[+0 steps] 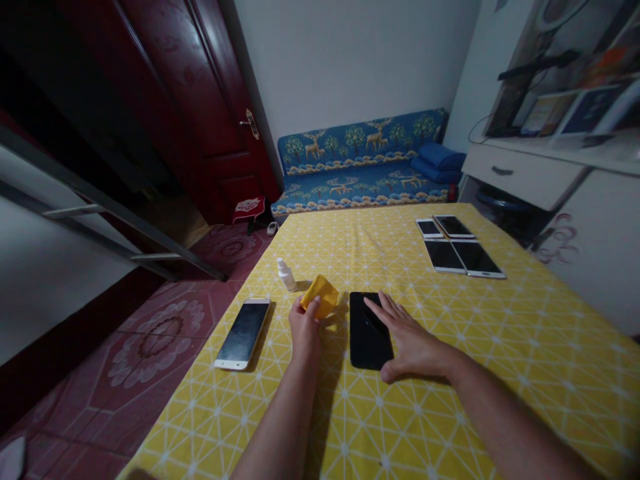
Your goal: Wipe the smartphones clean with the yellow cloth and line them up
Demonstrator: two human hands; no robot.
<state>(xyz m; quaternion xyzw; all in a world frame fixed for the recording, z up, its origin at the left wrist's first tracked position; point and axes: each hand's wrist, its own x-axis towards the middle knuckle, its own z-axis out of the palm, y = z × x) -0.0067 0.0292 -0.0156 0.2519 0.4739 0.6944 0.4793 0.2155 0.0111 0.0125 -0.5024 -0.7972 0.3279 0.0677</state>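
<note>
Black phone (369, 350) and hands, head view. The phone lay flat on the yellow tablecloth (383, 433), its long axis running away from the person. The right hand (411, 337) was nearer, fingers spread wide over the phone's right side, thumb at its near corner; pressure could not be judged. The left hand (306, 325) pinched a yellow cloth (323, 296) left of the phone, apart from it.
</note>
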